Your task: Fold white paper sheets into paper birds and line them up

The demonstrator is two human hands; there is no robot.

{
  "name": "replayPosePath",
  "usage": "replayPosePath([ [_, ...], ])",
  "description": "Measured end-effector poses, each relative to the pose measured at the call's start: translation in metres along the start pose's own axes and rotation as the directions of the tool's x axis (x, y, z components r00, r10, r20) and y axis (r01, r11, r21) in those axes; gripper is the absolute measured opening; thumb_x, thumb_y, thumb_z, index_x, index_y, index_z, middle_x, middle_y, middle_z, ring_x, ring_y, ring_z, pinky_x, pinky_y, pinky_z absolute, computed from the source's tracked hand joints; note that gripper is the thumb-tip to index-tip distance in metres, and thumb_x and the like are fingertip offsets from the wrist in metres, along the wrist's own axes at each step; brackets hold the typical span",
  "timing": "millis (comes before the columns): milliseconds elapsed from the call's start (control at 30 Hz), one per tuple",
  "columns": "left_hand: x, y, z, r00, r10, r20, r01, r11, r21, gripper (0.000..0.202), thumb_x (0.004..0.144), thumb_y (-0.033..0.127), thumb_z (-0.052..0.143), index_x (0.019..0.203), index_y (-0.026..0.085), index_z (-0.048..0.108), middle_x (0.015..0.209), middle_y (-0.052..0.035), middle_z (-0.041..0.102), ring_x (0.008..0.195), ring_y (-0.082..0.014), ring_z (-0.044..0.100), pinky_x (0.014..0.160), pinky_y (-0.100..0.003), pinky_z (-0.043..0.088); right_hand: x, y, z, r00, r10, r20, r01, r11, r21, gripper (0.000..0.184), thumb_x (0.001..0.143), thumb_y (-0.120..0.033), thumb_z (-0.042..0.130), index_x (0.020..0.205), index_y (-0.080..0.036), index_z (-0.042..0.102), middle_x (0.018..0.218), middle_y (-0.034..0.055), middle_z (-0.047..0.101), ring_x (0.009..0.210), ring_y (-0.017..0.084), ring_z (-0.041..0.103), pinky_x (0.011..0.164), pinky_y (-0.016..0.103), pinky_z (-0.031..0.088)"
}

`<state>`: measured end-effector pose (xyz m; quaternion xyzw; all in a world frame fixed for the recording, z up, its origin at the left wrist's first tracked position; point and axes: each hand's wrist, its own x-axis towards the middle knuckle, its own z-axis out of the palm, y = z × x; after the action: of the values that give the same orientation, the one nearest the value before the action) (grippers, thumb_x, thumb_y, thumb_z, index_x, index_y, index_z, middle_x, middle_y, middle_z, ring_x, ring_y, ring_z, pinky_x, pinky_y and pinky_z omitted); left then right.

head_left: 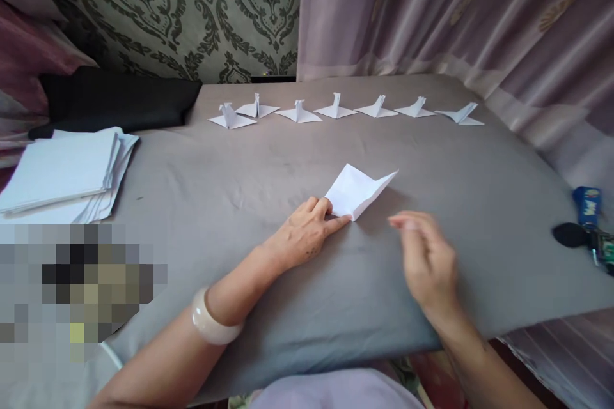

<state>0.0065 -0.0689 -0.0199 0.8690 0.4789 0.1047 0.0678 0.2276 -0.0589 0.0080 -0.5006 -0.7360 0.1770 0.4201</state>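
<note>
We see seven origami birds (337,107) done | our left hand (309,230) holds part-folded paper (355,190), unfinished | our right hand (430,260) narrow (apparently empty)

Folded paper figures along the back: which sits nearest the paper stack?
The leftmost folded figure; the other six figures all sit farther right, away from the paper stack.

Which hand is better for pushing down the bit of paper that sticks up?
The right hand, I'd say: it looks free and is near the raised flap. The left hand is busy at the paper's near edge.
</note>
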Motion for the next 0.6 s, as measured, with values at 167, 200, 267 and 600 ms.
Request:
replayPosePath([
  [167, 0.001, 0.001, -0.003, 1.000, 0.011, 0.015, -0.012, 0.999, 0.034, 0.051, 0.092, 0.012, 0.036, 0.139, 0.028, 0.045, 0.110, -0.0107, 0.048, 0.088, -0.0198, 0.044, 0.088, -0.035, 0.044, -0.005, 0.007, 0.019, 0.962, -0.016, 0.274, 0.061, 0.986, -0.157, 0.026, 0.090, -0.020, 0.046, 0.107, -0.020, 0.066, 0.101, 0.0078, 0.066, 0.095, 0.021, 0.059, 0.087, 0.038, 0.047],
  [200, 0.002, 0.001, -0.003, 1.000, 0.012, 0.015, -0.013, 0.999, 0.040, 0.051, 0.092, 0.012, 0.036, 0.139, 0.029, 0.045, 0.109, -0.0108, 0.047, 0.088, -0.0201, 0.043, 0.087, -0.035, 0.044, -0.006, 0.008, 0.022, 0.960, -0.017, 0.281, 0.069, 0.982, -0.175, 0.029, 0.090, -0.020, 0.045, 0.110, -0.020, 0.066, 0.102, 0.0079, 0.065, 0.095, 0.022, 0.058, 0.086, 0.038, 0.047],
  [267, 0.002, 0.002, -0.005, 1.000, 0.012, 0.014, -0.013, 0.999, 0.050, 0.053, 0.091, 0.012, 0.036, 0.140, 0.031, 0.044, 0.107, -0.0106, 0.047, 0.087, -0.0206, 0.043, 0.086, -0.035, 0.043, -0.006, 0.009, 0.025, 0.955, -0.024, 0.295, 0.086, 0.977, -0.196, 0.032, 0.090, -0.018, 0.044, 0.113, -0.021, 0.066, 0.100, 0.0077, 0.065, 0.092, 0.022, 0.057, 0.084, 0.038, 0.046],
  [600, 0.002, 0.003, -0.012, 0.997, -0.019, 0.070, 0.013, 0.997, 0.078, 0.055, 0.092, 0.012, 0.034, 0.141, 0.035, 0.042, 0.090, -0.0067, 0.041, 0.080, -0.0200, 0.039, 0.078, -0.032, 0.042, -0.010, 0.009, 0.024, 0.909, -0.040, 0.414, 0.183, 0.932, -0.312, 0.048, 0.085, -0.011, 0.042, 0.129, -0.021, 0.058, 0.103, 0.0078, 0.060, 0.090, 0.022, 0.052, 0.080, 0.038, 0.043],
])
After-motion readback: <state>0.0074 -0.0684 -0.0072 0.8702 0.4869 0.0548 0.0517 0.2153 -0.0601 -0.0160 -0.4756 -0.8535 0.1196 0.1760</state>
